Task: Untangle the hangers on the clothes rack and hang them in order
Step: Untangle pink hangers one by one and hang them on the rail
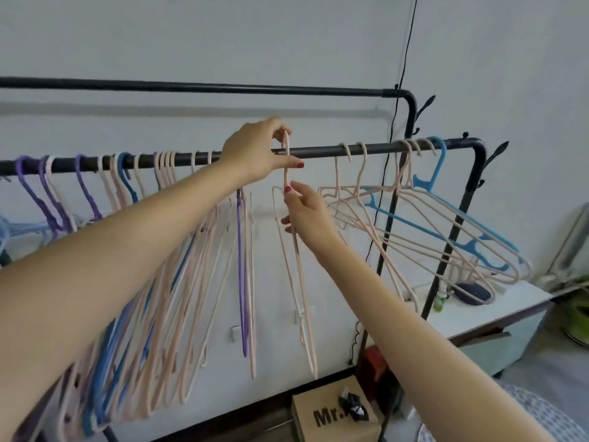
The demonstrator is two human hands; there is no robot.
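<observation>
A black clothes rack has a near rail (322, 151) and a higher far rail (223, 87). My left hand (255, 151) pinches the hook of a pale pink hanger (299, 282) at the near rail. My right hand (306, 212) grips that hanger's neck just below. Left of it, several pink, purple and blue hangers (178, 282) hang side by side. To the right, a tangled cluster of pink hangers (398, 224) and a blue hanger (446, 224) hangs crooked near the rail's end.
A cardboard box (322, 416) stands on the floor under the rack. A white low cabinet (497, 307) with small bottles sits at the right. A black cable (404, 59) runs down the wall behind.
</observation>
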